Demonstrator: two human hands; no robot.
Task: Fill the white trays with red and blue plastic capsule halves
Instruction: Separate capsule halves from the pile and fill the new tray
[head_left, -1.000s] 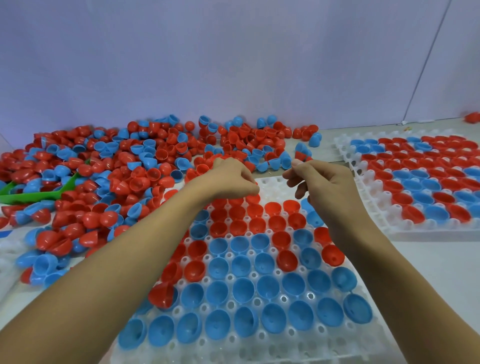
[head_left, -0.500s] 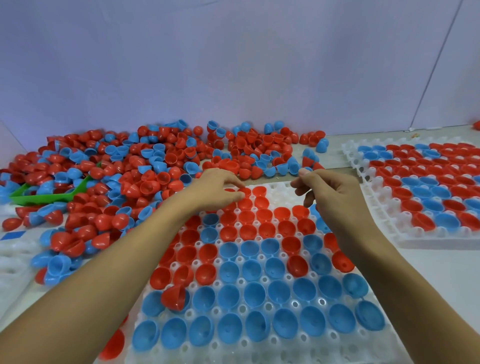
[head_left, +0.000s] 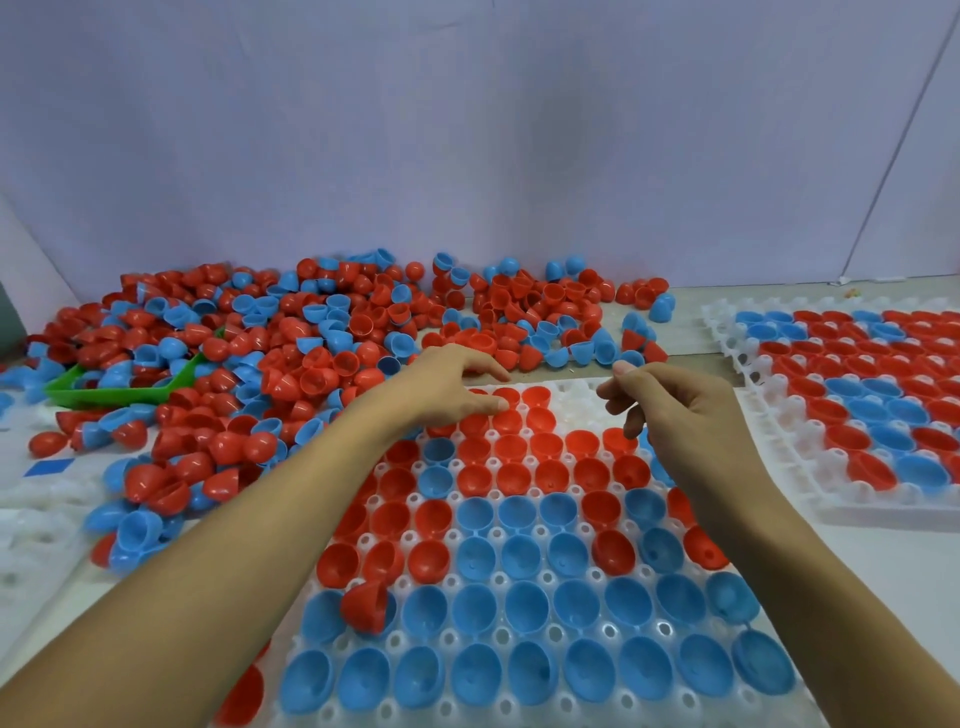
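A white tray lies in front of me, its wells mostly filled with red and blue capsule halves, open side up. A few wells at its far right corner are bare. My left hand reaches over the far row, fingers stretched out and fingertips touching red halves there. Beside it, my right hand hovers above the tray's far right part, fingers loosely curled, with nothing visible in it. One red half lies tipped over a blue one near the front left.
A big loose pile of red and blue halves covers the table's far left and back, with a green scoop buried in it. A second filled white tray sits at the right. More white trays lie at the left edge.
My hands, close together above the far edge before, have moved apart. The left hand has dropped onto the far row of red halves, and its fingers have straightened.
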